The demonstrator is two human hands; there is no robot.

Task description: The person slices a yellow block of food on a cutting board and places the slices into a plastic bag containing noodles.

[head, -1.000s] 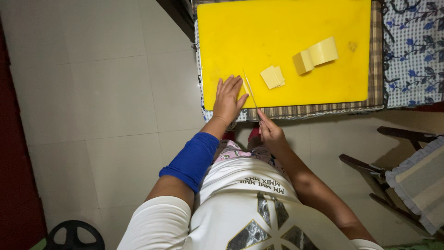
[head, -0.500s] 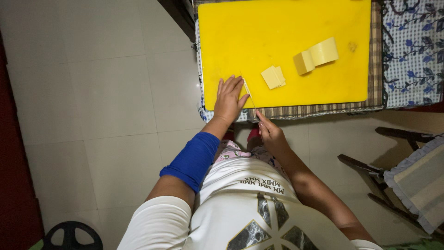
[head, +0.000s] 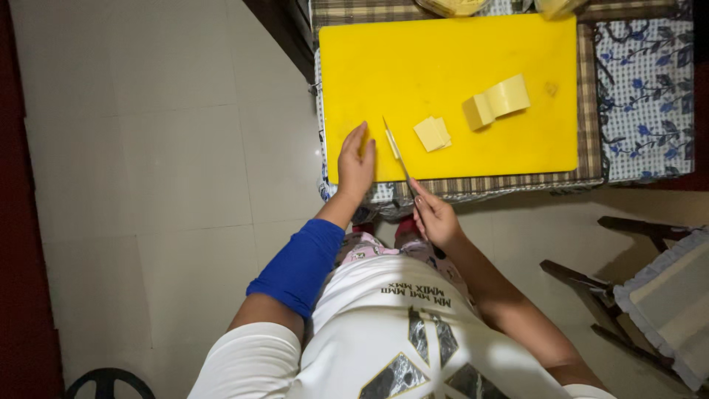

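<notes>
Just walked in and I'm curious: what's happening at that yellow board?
A person holds a knife in the right hand, its blade lying over the yellow cutting board. The left hand rests flat on the board's near edge. A stack of pale slices and a larger pale block lie farther along the board.

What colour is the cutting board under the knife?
Bright yellow. The cutting board shows plainly in the head view, with the knife lying over it.

White printed shirt (head: 399, 332), blue elbow sleeve (head: 299, 266).
</notes>
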